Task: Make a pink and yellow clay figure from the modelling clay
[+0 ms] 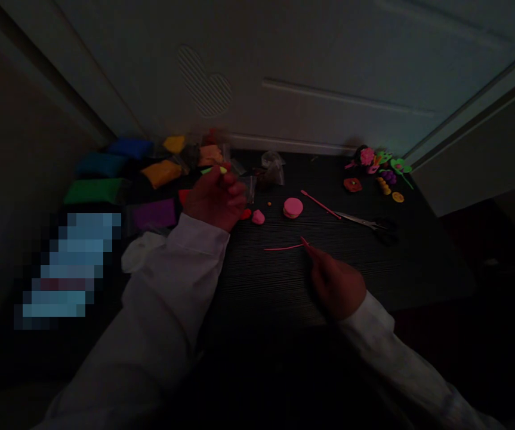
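My left hand [218, 198] is raised over the packets with its fingers curled. A small yellow-green piece of clay [223, 170] shows at its fingertips. My right hand [336, 283] is closed, with one finger stretched forward onto the right end of a thin pink clay strand [281, 248] on the table. Beyond the strand sits a round pink clay piece [293, 207] with a paler layer under its top. A pink lump [258, 217] and a red bit [245, 214] lie beside my left hand.
A pink stick tool [320, 204] and scissors [364, 221] lie to the right. Small clay figures [376, 170] stand at the back right. Coloured clay packets [93, 190] fill the left, near a blurred bright screen [71, 266]. A white panel [306, 107] rises behind the dark table [257, 286].
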{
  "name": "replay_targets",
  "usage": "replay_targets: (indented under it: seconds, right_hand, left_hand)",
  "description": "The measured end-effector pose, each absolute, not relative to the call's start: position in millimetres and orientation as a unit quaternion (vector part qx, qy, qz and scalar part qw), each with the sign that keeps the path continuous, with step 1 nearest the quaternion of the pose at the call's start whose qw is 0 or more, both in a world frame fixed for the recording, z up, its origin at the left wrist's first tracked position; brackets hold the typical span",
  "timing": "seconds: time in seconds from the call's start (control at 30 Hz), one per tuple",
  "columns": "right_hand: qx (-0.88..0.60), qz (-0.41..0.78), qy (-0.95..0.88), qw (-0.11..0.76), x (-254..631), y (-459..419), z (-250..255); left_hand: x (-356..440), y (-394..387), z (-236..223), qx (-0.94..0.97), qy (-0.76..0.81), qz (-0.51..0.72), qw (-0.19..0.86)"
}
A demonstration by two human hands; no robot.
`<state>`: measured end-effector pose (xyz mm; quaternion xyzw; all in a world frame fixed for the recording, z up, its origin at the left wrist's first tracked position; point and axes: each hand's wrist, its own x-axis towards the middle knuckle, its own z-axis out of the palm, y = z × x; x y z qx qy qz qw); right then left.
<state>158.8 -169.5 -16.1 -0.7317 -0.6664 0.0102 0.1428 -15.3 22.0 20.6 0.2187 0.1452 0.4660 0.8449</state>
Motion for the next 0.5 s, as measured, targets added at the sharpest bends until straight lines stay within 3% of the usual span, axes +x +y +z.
replay_targets:
  seconds: [0.27,0.43,0.5]
  right_hand:
    - [-0.738,0.036,-0.653,0.166,158.9,-169.6,-14.1]
    - [-0.74,0.077,-0.633,0.216,158.7,-168.6,-12.2]
    - [-0.737,0.085,-0.629,0.232,159.5,-168.3,-11.3]
  left_hand:
    - [-7.0,19.9,10.8,0.416,0.244,0.42,0.768]
    - [-2.1,20.8,0.4,0.744,0.388,0.394,0.375]
    - [-1.0,19.7,-1.6,0.802,0.377,0.359,0.293]
